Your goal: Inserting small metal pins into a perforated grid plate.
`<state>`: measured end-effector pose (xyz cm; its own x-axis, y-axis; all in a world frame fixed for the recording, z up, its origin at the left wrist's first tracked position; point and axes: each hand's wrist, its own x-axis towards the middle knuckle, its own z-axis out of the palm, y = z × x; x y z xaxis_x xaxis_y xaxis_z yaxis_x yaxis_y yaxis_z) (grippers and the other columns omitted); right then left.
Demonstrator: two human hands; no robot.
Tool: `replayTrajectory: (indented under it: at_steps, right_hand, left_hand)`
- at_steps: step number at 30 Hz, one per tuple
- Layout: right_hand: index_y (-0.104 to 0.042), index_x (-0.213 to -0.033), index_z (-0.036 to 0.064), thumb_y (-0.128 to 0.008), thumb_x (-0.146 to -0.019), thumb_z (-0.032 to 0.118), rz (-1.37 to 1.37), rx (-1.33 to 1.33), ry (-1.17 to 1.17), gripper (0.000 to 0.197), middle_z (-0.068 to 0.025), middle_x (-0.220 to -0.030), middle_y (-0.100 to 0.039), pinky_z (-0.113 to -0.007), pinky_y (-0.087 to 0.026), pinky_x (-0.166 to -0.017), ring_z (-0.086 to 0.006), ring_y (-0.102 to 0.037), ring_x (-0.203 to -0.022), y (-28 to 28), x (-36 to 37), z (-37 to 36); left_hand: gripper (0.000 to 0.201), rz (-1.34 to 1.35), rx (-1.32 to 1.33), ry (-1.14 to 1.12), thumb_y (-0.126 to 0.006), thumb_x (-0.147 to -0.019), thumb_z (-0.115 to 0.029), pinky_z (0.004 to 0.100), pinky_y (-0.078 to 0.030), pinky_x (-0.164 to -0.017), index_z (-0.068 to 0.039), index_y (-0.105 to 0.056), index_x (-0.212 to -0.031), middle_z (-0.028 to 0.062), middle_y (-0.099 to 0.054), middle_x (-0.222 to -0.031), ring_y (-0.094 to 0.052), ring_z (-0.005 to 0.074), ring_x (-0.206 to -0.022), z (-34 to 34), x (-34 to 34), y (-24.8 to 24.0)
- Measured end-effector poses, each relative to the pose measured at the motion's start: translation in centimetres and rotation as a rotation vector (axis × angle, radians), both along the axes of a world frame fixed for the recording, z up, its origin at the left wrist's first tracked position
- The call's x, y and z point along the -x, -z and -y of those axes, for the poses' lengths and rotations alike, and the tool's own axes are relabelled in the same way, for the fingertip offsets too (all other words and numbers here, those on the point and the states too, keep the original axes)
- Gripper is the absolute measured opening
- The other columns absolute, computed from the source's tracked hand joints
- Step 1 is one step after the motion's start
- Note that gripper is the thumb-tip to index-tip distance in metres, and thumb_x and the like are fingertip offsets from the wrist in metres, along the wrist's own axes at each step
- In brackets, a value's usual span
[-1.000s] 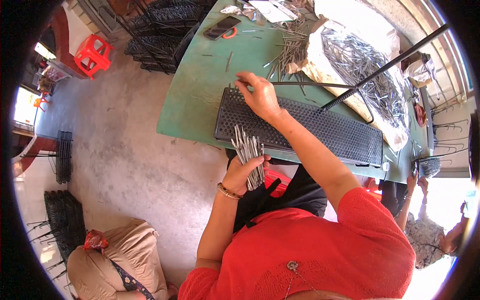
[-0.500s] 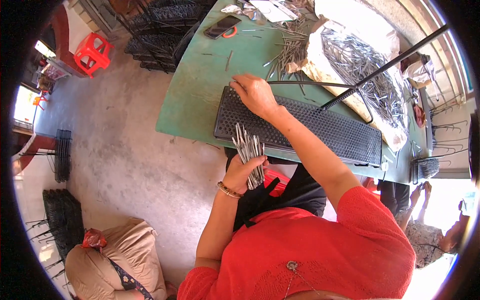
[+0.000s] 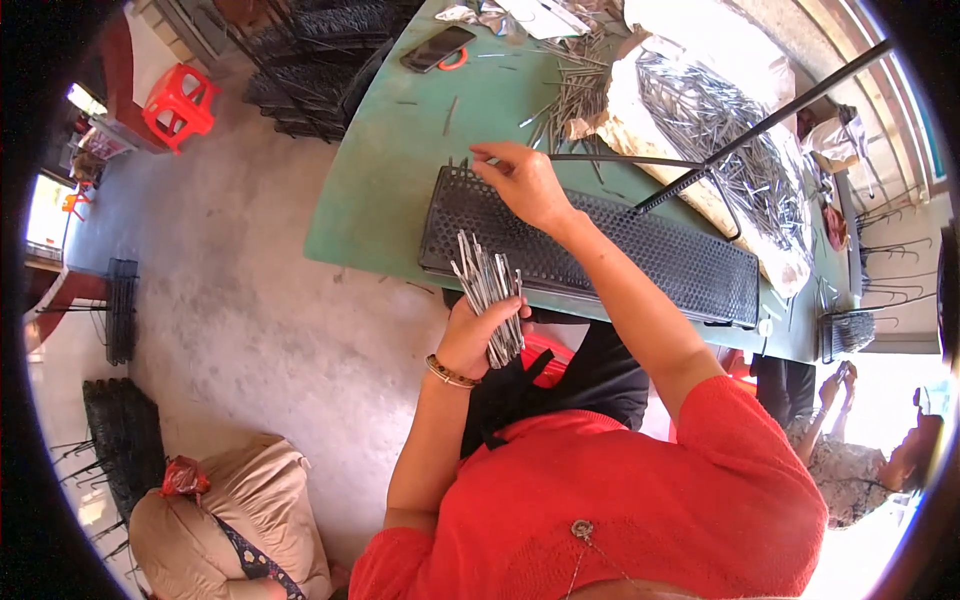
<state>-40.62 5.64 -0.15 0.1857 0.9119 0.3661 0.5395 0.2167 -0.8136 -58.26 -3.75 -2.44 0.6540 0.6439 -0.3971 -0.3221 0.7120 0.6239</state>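
Head view: grasping a fanned bundle of metal strips [image 3: 490,290] in the left hand [image 3: 478,330], with fingers wrapped round it, by the near edge of the black perforated board [image 3: 700,268] on the green worktop [image 3: 365,190]. Poising the half-curled right hand [image 3: 527,188] above the board near its far left corner; unable to tell whether pinching a strip.

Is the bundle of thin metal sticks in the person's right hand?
No, the left hand grips the bundle of metal sticks, while the right hand is over the black perforated rack.
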Motion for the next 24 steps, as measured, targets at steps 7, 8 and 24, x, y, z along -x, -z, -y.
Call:
replayTrajectory:
  at_steps: [7, 8, 24]
  right_hand:
    - [-0.067, -0.093, 0.0017, -0.064, -0.083, 0.015, 0.328, -0.215, -0.078, 0.017, -0.015, -0.085, -0.065, -0.032, -0.049, -0.061, -0.0264, -0.062, -0.069, 1.7, 0.1, -2.9]
    - [-0.067, -0.093, 0.0019, -0.064, -0.083, 0.016, 0.327, -0.221, -0.097, 0.018, -0.0154, -0.085, -0.065, -0.033, -0.049, -0.06, -0.0282, -0.062, -0.068, 1.6, 0.2, -3.0]
    - [-0.07, -0.082, -0.0031, -0.072, -0.078, 0.025, -0.449, 0.597, -0.32, 0.028, -0.0042, -0.067, -0.063, -0.025, -0.044, -0.055, -0.0093, -0.053, -0.061, -2.1, 0.3, 6.6]
  left_hand:
    - [0.027, -0.007, 0.047, 0.016, -0.062, -0.082, -0.008, 0.0302, -0.055, -0.064, -0.002, -0.055, -0.107, 0.0065, -0.061, -0.086, -0.06, 0.0154, -0.078, 0.4, -0.2, -0.2]
    - [0.028, -0.02, 0.023, 0.007, -0.062, -0.081, -0.008, 0.0301, -0.055, -0.064, -0.001, -0.055, -0.108, 0.0063, -0.06, -0.086, -0.06, 0.015, -0.077, 0.3, -0.2, -0.1]
    - [0.022, 0.047, -0.022, -0.097, -0.062, -0.083, -0.008, 0.0298, -0.055, -0.067, -0.003, -0.056, -0.104, 0.0041, -0.061, -0.085, -0.061, 0.0141, -0.074, -0.1, -0.8, -1.7]
